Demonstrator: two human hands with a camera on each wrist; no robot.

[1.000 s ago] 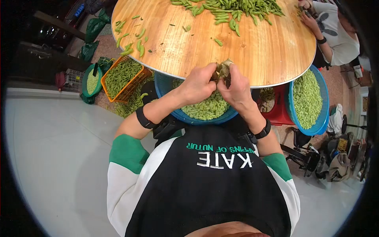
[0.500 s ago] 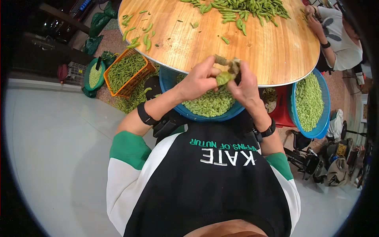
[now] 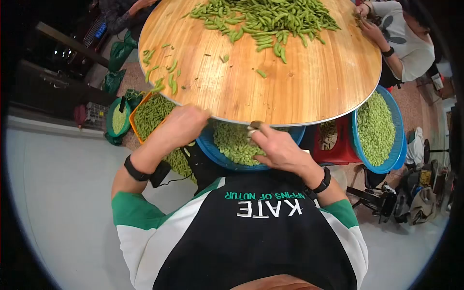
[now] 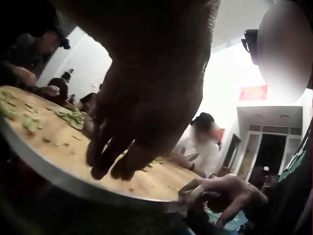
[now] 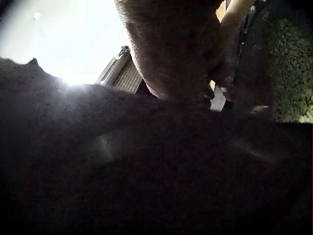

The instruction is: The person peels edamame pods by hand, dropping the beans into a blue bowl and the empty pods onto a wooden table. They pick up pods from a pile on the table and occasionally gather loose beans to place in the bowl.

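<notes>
My left hand [image 3: 181, 126] is over the near left edge of the round wooden table [image 3: 241, 92], blurred. Its fingers [image 4: 120, 166] hang loosely down in the left wrist view, with nothing visible between them. Over the blue basin [image 3: 211, 157] of shelled green beans [image 3: 237, 142], my right hand [image 3: 280, 149] hovers by the table's rim, thumb apart from the forefinger. A small brownish piece [image 3: 256, 124] shows at its fingertips; I cannot tell whether it is held or worn. A heap of green soybean pods [image 3: 285, 21] lies across the table.
An orange crate [image 3: 140, 104] of pods and a small green basin [image 3: 112, 116] stand at left. At right are a red stool [image 3: 344, 140] and another blue basin [image 3: 400, 150] of beans. A person [image 3: 406, 43] sits at the table's right; another person's sleeve [image 3: 116, 17] shows at far left.
My hands were together over the basin with a green pod between them. They have parted: the left has swung left and the right has come nearer my body. The pod is out of sight.
</notes>
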